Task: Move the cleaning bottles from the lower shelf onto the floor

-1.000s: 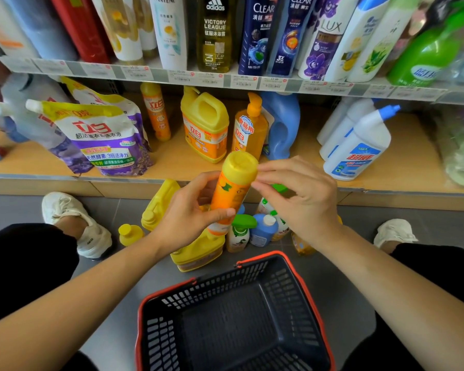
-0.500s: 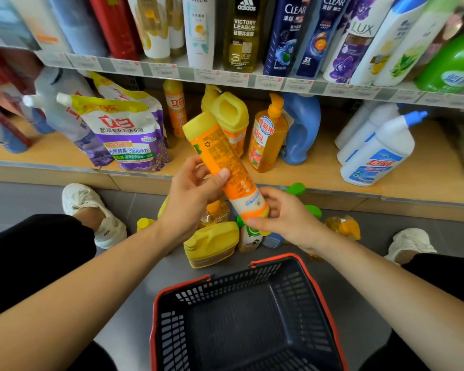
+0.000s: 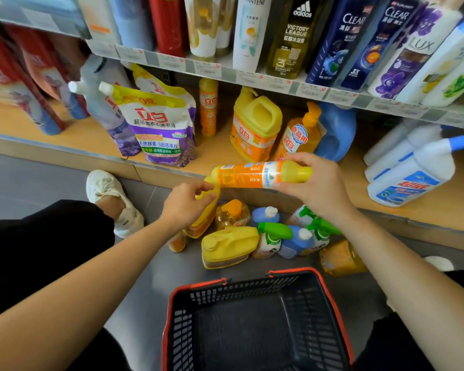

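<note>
A shop aisle with a grey floor [image 3: 38, 178] runs along a low wooden lower shelf [image 3: 220, 153], and a rack of shampoo bottles [image 3: 343, 36] stands above it. At the left of the shelf lean purple and white refill pouches [image 3: 158, 127], with a slim orange bottle [image 3: 208, 111] upright behind them. A white shoe [image 3: 113, 199] rests on the floor below. The left hand [image 3: 185, 204] has its fingers curled, its fingertips at the left end of the orange cleaning bottle [image 3: 247, 175]; I cannot tell whether it grips it. That bottle is in the air, lying sideways just in front of the shelf edge and above the floor, yellow cap to the right. The right hand [image 3: 319, 186] grips it at the cap end, fingers over the top and thumb beneath. Behind it on the shelf stand a yellow jug [image 3: 255, 124], a pump bottle [image 3: 300, 135] and a blue jug [image 3: 338, 129]. Under the hands, bottles crowd the floor: a yellow jug on its side [image 3: 228, 247], green-triggered sprayers [image 3: 271, 236] and small blue bottles [image 3: 295, 242]. A black basket with a red rim [image 3: 330, 290] sits nearest the person. White bottles with blue caps [image 3: 410, 175] lean at the shelf's right.
</note>
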